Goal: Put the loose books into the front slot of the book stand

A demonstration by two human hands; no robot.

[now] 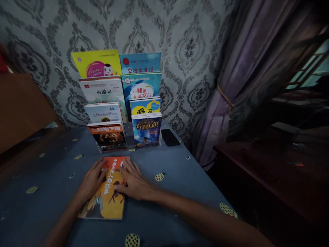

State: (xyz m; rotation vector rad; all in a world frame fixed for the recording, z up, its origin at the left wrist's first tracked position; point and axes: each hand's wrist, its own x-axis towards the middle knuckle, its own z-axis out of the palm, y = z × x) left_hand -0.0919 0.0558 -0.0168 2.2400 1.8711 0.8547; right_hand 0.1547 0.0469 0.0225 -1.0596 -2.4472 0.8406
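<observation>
An orange and yellow book (109,206) lies flat on the table, its cover facing up with white Chinese characters. My left hand (92,180) rests on the book's left edge, its fingers stretched forward over the upper cover. Across the right edge lies my right hand (134,181), fingers spread and thumb reaching over the cover. Both hands touch the book without visibly wrapping round it. Just beyond stands a lion-cover book (109,138), and beside it a dark blue book (147,131), both at the front of a stepped rack.
Behind these, several books rise in two columns, including a yellow book (97,63) and a teal book (141,84). A black phone (170,137) lies right of the rack. The blue patterned tablecloth (180,181) covers the table. A purple curtain (218,113) hangs at the right.
</observation>
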